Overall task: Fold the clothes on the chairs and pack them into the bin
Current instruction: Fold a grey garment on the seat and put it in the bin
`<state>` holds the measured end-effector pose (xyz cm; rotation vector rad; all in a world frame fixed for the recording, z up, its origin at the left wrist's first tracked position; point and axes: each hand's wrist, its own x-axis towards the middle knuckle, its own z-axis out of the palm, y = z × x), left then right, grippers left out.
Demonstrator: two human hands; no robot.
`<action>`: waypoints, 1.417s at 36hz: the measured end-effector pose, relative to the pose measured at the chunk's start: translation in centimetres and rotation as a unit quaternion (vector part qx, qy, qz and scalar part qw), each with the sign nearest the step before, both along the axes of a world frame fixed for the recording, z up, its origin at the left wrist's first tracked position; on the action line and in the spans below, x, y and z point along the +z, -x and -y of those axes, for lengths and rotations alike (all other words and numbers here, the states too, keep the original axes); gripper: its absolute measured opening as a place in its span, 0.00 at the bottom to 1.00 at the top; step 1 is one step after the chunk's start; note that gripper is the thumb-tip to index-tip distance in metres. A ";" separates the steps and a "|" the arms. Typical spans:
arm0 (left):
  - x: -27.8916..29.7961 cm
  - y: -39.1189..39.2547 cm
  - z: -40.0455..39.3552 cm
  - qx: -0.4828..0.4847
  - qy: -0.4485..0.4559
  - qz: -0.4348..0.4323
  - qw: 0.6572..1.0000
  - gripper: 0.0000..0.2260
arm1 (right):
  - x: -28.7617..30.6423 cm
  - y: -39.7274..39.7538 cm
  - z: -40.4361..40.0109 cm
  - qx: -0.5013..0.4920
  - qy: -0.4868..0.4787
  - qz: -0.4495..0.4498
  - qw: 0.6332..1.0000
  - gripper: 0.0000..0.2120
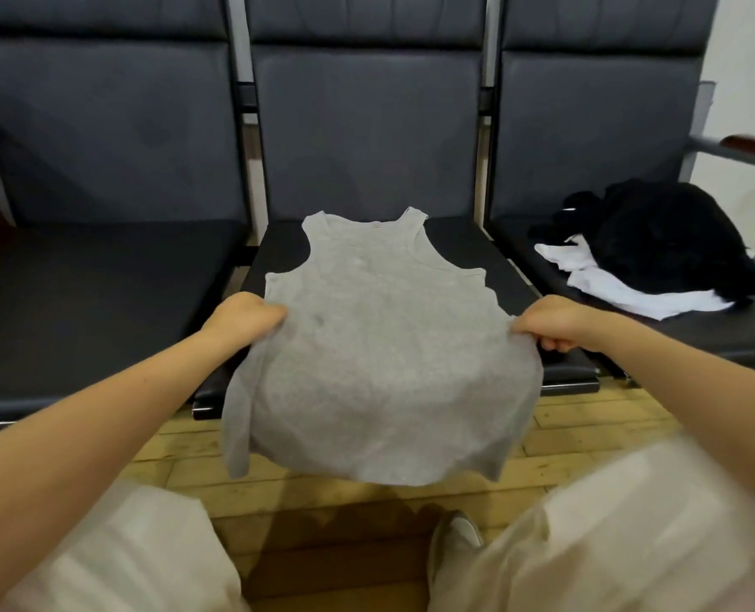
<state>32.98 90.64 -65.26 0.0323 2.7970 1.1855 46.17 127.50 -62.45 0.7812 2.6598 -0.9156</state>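
Grey tank top point(380, 346) — btwn both grips

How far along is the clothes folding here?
Nothing looks finished: no folded pile or bin is in view. The left hand and right hand grip the sides of a grey tank top spread on the middle chair. A black garment and white garment wait unfolded.

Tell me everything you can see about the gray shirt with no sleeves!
The gray tank top looks like soft heathered knit, with a scooped neck, two shoulder straps and wide armholes. It lies face up and unfolded; its top half rests on the middle chair seat, and its hem hangs past the front edge. The left hand and right hand grip its side edges.
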 end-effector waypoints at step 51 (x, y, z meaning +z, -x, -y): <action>-0.6 16.8 -6.6 -0.009 0.164 -0.142 0.976 0.11 | -2.5 21.9 1.8 0.005 -0.251 -0.179 0.951 0.13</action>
